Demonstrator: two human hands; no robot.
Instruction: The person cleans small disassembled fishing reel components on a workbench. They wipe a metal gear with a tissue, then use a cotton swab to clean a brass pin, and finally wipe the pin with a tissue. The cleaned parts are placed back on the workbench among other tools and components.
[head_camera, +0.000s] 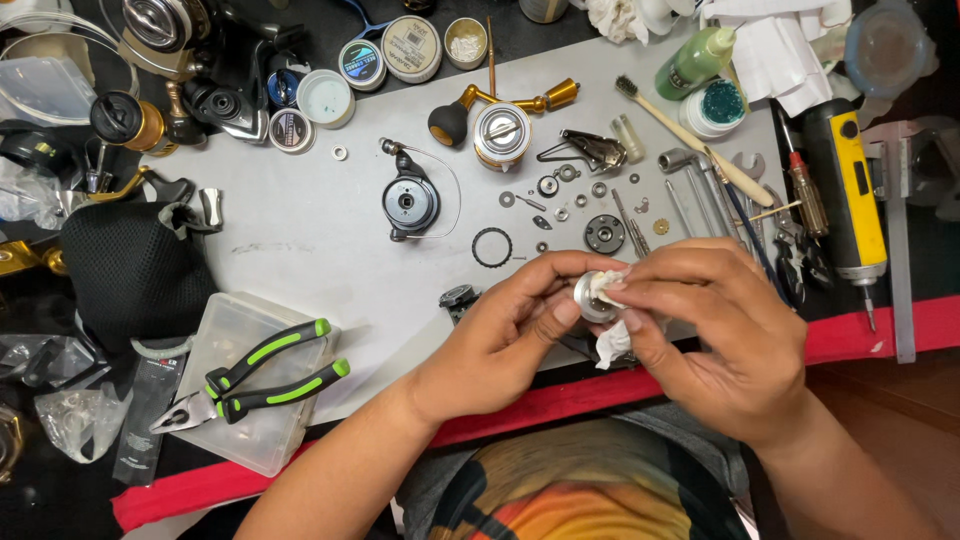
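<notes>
- the left hand holds a small round silver metal part over the near edge of the grey work mat, fingers and thumb closed around its rim.
- the right hand presses a scrap of white tissue against the face of that part, fingertips pinched together on the tissue; a loose tail of it hangs below the fingers.
- the silver part sits between both hands, lifted off the mat, just above the red strip at the table edge.
- beyond the hands the mat carries small pieces laid out apart from one another — a black toothed ring, a dark round gear-like disc, washers and screws.
- a black reel body with a thin wire bail lies further left on the mat, and a silver-and-gold spool with a gold crank handle stands behind it.
- to the right lie a toothbrush, wrenches, a red-handled screwdriver and a yellow-and-black power screwdriver.
- a green squeeze bottle stands at the far edge, just beside a white jar of teal grease.
- at the left, green-and-black pliers rest on a clear plastic box — well apart from the hands.
</notes>
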